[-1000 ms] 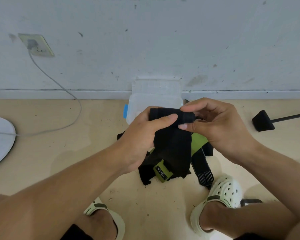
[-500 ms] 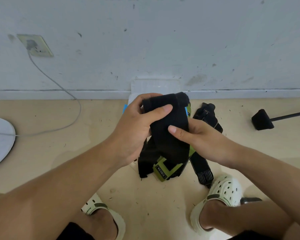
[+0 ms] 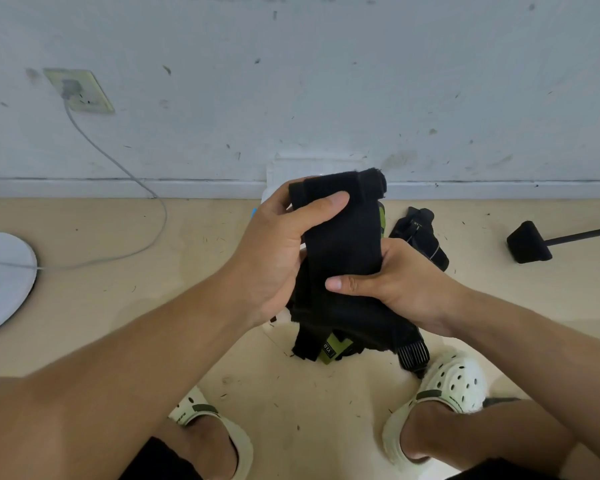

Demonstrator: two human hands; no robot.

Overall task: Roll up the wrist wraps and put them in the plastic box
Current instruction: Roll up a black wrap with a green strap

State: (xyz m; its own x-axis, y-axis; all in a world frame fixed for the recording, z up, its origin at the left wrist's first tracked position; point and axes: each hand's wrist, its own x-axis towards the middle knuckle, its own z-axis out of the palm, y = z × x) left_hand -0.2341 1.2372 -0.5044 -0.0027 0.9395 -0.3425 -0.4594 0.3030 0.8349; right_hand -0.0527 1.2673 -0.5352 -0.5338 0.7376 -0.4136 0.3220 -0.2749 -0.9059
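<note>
head view: the black wrist wrap (image 3: 340,237) was soft, fuzzy cloth, held up in the air in front of the plastic box (image 3: 274,173). only a pale, see-through bit of the box showed behind the wrap, by the wall. the left hand (image 3: 278,251) gripped the top part of the wrap, with the thumb lying flat across the front. the right hand (image 3: 395,282) gripped the wrap lower down, thumb on the front and fingers curled behind. the top edge was folded over into a small thick roll. below the hands more black cloth hung down, with a green tag (image 3: 329,348) and a ribbed black end. another black wrap (image 3: 421,237) lay in a lump on the tan floor, just right of the held wrap. a black wedge on a thin rod (image 3: 529,242) lay further right of it.

half a second before, the right hand was flat against the front of the wrap; it had since slid lower and closed around it. the wrap stood taller and straighter.
</note>
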